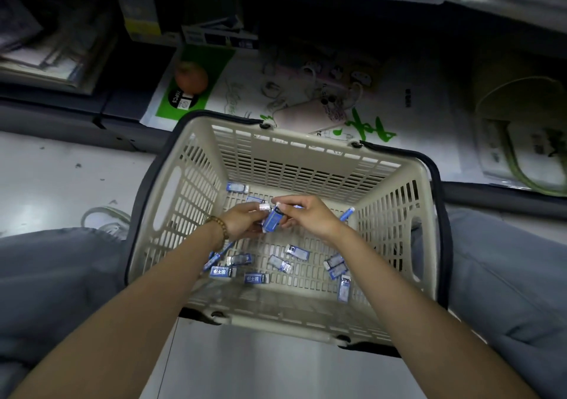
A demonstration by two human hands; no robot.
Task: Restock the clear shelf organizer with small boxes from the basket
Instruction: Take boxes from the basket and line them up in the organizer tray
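Observation:
A beige slotted basket (306, 150) with dark handles stands on the floor between my knees. Several small blue-and-white boxes (256, 278) lie scattered on its bottom. Both hands are down inside it, meeting near the middle. My left hand (242, 222), with a bead bracelet at the wrist, holds a stack of small boxes (271, 222). My right hand (310, 214) pinches the top of that same stack with thumb and fingers. No clear shelf organizer shows in this view.
A low dark shelf (92, 113) runs across the far side, with stacked paper goods and a green-and-white printed pack (196, 85). Bagged items (521, 153) lie at the right. My grey-trousered knees flank the basket. Pale floor lies at the left.

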